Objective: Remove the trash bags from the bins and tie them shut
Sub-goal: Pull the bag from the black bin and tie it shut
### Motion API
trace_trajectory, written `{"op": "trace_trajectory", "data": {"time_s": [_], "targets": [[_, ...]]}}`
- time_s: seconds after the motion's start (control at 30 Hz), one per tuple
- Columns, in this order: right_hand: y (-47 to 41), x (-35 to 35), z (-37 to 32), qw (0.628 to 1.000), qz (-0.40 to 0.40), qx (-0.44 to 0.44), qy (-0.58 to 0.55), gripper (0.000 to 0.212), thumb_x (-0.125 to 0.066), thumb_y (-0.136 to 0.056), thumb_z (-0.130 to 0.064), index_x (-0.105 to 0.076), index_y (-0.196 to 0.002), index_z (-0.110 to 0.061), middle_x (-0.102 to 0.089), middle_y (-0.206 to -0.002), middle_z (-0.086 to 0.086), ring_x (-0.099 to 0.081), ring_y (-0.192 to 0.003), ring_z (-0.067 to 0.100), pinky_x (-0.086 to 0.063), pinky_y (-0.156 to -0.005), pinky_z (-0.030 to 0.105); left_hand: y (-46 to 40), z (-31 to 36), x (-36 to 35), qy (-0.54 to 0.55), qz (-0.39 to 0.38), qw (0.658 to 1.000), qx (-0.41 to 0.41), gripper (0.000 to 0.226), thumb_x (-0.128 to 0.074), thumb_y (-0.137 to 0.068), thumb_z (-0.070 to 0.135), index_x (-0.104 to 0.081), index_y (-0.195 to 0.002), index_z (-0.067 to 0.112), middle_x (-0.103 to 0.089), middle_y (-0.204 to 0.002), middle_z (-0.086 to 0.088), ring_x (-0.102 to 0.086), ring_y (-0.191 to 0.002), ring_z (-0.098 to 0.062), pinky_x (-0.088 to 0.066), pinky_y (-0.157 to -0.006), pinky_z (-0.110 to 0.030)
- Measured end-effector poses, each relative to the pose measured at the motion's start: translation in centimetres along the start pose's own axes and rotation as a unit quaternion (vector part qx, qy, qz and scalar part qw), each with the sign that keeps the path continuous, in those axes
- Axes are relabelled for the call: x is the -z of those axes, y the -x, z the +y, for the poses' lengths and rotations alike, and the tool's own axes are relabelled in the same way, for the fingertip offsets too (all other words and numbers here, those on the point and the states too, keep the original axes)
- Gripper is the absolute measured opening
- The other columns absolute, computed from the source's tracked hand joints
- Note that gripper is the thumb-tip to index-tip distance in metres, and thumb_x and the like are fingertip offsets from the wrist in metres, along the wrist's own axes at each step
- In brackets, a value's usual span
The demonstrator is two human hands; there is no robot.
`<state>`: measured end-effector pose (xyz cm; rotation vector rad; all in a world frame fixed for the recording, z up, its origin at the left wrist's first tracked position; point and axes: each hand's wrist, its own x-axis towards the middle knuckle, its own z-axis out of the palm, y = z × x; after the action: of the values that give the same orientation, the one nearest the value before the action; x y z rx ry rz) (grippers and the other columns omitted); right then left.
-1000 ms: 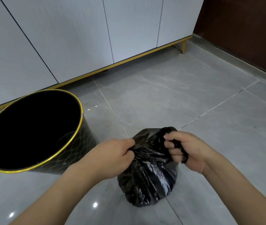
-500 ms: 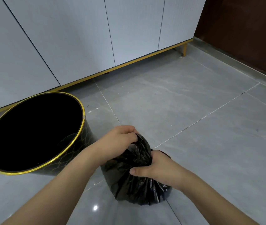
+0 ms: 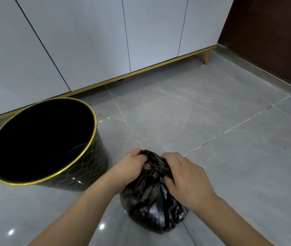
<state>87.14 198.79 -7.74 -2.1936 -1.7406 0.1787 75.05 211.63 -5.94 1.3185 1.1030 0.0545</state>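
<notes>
The gathered neck of the trash bag (image 3: 151,196) is gripped between the left hand (image 3: 130,167) and right hand (image 3: 185,176), standing upright on the floor (image 3: 212,130).

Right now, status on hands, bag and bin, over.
Left hand and right hand both gripping the gathered neck of the crinkled black plastic trash bag. Bag on grey tiled floor, out of round black gold-rimmed bin. Nothing obstructing.
</notes>
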Motion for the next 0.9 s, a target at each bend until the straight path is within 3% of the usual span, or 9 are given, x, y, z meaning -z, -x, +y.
{"op": "trace_trajectory", "data": {"time_s": [0.17, 0.27, 0.33, 0.4, 0.47, 0.57, 0.63, 0.73, 0.9], "targets": [[0.1, -0.1, 0.4, 0.999, -0.007, 0.027, -0.019, 0.041, -0.047, -0.075, -0.031, -0.052, -0.115, -0.036, -0.053, -0.092, -0.015, -0.056, -0.068, 0.006, -0.036, -0.052, 0.017, 0.0, 0.5, -0.4, -0.016, 0.006, 0.999, 0.028, 0.022, -0.047, -0.093, 0.01, -0.066, -0.099, 0.003, -0.067, -0.083, -0.008, -0.061, -0.07, -0.017, -0.048, -0.06, -0.022], [0.0, -0.5, 0.5, 0.978, -0.021, -0.059, -0.2, 0.028, -0.055, -0.077, -0.025, -0.063, -0.1, -0.037, -0.054, -0.087, -0.017, -0.057, -0.075, 0.003, -0.047, -0.065, 0.022, 1.0, 0.3, 0.1, -0.003, -0.051, 0.998, 0.03, 0.031, -0.062, -0.08, 0.018, -0.061, -0.109, 0.008, -0.067, -0.092, -0.009, -0.065, -0.08, -0.02, -0.05, -0.069, -0.028], [-0.5, 0.0, 0.3, 0.899, -0.067, -0.166, -0.399, 0.025, -0.063, -0.078, -0.01, -0.072, -0.089, -0.031, -0.065, -0.086, -0.012, -0.064, -0.081, 0.007, -0.053, -0.078, 0.03, 1.7, -0.3, 0.6, 0.002, -0.115, 0.993, 0.004, 0.047, -0.067, -0.07, 0.016, -0.054, -0.115, 0.017, -0.064, -0.086, -0.005, -0.064, -0.079, -0.021, -0.051, -0.072, -0.032], [-0.9, 0.3, 0.9, 0.797, -0.15, -0.245, -0.531, 0.022, -0.063, -0.078, -0.001, -0.074, -0.09, -0.015, -0.07, -0.083, 0.006, -0.067, -0.073, 0.02, -0.054, -0.065, 0.029, 1.9, -1.2, 0.5, -0.094, -0.095, 0.987, -0.088, 0.046, -0.065, -0.072, 0.012, -0.05, -0.111, 0.03, -0.058, -0.078, 0.005, -0.058, -0.079, -0.017, -0.044, -0.086, -0.037], [-0.9, 0.6, 1.4, 0.718, -0.227, -0.274, -0.599, 0.03, -0.064, -0.071, -0.008, -0.068, -0.099, 0.002, -0.06, -0.084, 0.02, -0.054, -0.068, 0.032, -0.039, -0.051, 0.025, 1.6, -2.2, 0.2, -0.297, 0.023, 0.929, -0.22, 0.036, -0.06, -0.078, 0.014, -0.049, -0.105, 0.037, -0.053, -0.079, 0.017, -0.048, -0.091, -0.008, -0.025, -0.097, -0.029], [-0.8, 0.7, 1.6, 0.649, -0.298, -0.274, -0.644, 0.033, -0.062, -0.059, -0.02, -0.065, -0.086, -0.002, -0.051, -0.087, 0.021, -0.043, -0.076, 0.033, -0.032, -0.058, 0.032, 1.5, -3.0, -0.4, -0.421, 0.12, 0.834, -0.336, 0.025, -0.055, -0.079, 0.015, -0.047, -0.096, 0.031, -0.044, -0.085, 0.019, -0.041, -0.094, -0.011, -0.021, -0.097, -0.031], [-0.6, 0.8, 1.7, 0.635, -0.308, -0.279, -0.651, 0.019, -0.06, -0.058, -0.023, -0.065, -0.069, -0.008, -0.056, -0.072, 0.014, -0.052, -0.063, 0.025, -0.041, -0.056, 0.028, 1.5, -3.4, -0.6, -0.447, 0.126, 0.808, -0.363, 0.025, -0.055, -0.076, 0.017, -0.04, -0.093, 0.029, -0.041, -0.088, 0.016, -0.043, -0.089, -0.015, -0.028, -0.092, -0.036], [-0.5, 1.0, 2.1, 0.652, -0.308, -0.271, -0.638, 0.026, -0.054, -0.067, -0.026, -0.073, -0.077, -0.011, -0.068, -0.084, 0.011, -0.062, -0.074, 0.023, -0.048, -0.067, 0.03, 1.8, -3.8, -0.2, -0.441, 0.11, 0.796, -0.399, 0.029, -0.057, -0.072, 0.015, -0.038, -0.092, 0.026, -0.041, -0.093, 0.011, -0.044, -0.086, -0.016, -0.035, -0.083, -0.036], [-0.5, 1.3, 2.3, 0.687, -0.255, -0.274, -0.623, 0.023, -0.052, -0.075, -0.026, -0.072, -0.077, -0.014, -0.071, -0.081, 0.007, -0.066, -0.07, 0.018, -0.049, -0.058, 0.024, 3.1, -4.3, -0.3, -0.31, 0.057, 0.881, -0.353, 0.019, -0.051, -0.071, 0.035, -0.053, -0.09, 0.031, -0.034, -0.111, 0.019, -0.035, -0.109, -0.004, -0.026, -0.096, -0.022]]}}
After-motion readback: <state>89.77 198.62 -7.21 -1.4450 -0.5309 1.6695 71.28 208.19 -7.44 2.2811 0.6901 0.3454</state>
